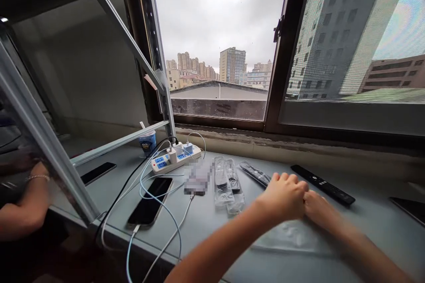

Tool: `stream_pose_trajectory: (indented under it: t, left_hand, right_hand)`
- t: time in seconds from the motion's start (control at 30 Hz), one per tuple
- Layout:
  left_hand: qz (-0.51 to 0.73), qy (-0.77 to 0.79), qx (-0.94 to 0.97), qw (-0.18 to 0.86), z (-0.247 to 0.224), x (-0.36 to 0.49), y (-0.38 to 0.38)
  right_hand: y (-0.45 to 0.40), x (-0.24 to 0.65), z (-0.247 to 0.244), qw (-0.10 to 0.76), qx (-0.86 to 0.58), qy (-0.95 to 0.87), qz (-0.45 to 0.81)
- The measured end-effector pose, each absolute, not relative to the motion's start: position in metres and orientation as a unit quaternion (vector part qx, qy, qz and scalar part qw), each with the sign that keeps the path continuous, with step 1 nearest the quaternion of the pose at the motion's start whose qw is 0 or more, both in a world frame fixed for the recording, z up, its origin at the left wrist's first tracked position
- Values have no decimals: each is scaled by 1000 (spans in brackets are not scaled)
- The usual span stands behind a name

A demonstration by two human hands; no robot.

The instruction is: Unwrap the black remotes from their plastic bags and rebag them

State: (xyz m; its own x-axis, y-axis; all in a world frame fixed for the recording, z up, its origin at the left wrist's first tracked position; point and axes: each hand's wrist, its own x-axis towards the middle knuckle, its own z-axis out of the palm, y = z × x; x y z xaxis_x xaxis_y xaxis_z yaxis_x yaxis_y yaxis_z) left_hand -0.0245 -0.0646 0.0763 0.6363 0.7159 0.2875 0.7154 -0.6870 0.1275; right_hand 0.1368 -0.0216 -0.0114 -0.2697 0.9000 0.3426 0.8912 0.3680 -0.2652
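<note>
My left hand (pixel 284 195) is closed in a fist above the table, knuckles up. Right beside it, touching, my right hand (pixel 315 207) has its fingers curled too. Whatever they may hold is hidden by the fingers. Beyond my left hand lies a dark remote control (pixel 253 171) in clear wrapping, its near end out of sight behind that hand. A bare black remote control (pixel 322 185) rests on the table past my right hand. Below both hands a clear plastic bag (pixel 292 235) lies flat.
Two bagged remotes (pixel 223 179) lie left of my hands. A phone (pixel 151 202), cables and a power strip (pixel 175 157) sit further left, near a blue cup (pixel 147 141). A metal shelf frame (pixel 43 137) separates me from another person's arm (pixel 28 203). A dark flat device (pixel 410 210) lies far right.
</note>
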Motion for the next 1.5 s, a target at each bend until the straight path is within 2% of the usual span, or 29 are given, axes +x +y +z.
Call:
stream_pose_trajectory:
  t: [0.07, 0.2, 0.43, 0.6, 0.77, 1.3, 1.5]
  left_hand:
    - [110, 420, 900, -27, 63, -28, -48]
    - [69, 478, 876, -12, 27, -41, -32]
    - [87, 465, 876, -87, -2, -43, -23]
    - [101, 461, 870, -145, -5, -35, -21]
    - [106, 459, 874, -115, -4, -36, -18]
    - [107, 451, 884, -67, 9, -39, -26]
    - [129, 452, 879, -84, 16, -42, -30]
  right_hand:
    - [-23, 135, -8, 194, -527, -826, 39]
    - [-26, 130, -2, 161, -521, -837, 40]
    - [-23, 131, -9, 184, -573, -798, 28]
    - [-23, 130, -11, 213, -599, -770, 67]
    - [-24, 122, -10, 243, -601, -758, 71]
    - [-22, 125, -10, 202, -608, -762, 87]
    - [-23, 124, -5, 306, -593, -731, 140]
